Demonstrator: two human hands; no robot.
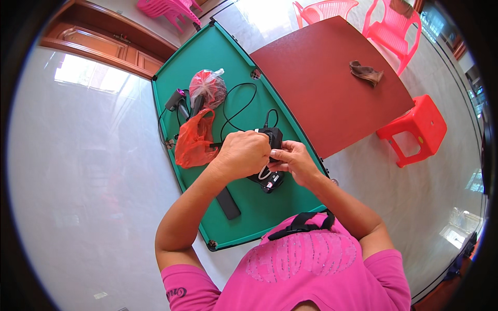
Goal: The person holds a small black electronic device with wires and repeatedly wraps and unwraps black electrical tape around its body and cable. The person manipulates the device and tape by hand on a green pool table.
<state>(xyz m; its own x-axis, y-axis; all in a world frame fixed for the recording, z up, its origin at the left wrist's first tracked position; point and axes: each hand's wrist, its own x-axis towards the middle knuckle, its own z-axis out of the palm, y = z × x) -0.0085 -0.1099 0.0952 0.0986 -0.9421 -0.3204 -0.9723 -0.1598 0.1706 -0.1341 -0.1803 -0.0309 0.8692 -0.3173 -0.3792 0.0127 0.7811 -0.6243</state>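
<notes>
Over the green pool table (259, 220), my left hand (243, 153) is closed, back upward; its fingers hide what they grip. Close beside it, my right hand (294, 161) is closed too, thumb and fingers pinched together, with the pinched thing out of sight. Between and just beyond them is a black box-shaped device (275, 136) with vents and a black cord (267, 118) at its far end. A white cable (263, 173) loops below my fingers, over a second black device (271, 182) lying on the green cloth. My left hand partly covers both devices.
Left of my hands lie a red plastic bag (194, 142), a clear bag with something red inside (208, 88), a hair dryer (175, 99) and a dark flat bar (227, 203). A reddish-brown table (321, 78) with a brown cloth (366, 73) adjoins; a red stool (423, 127) stands right.
</notes>
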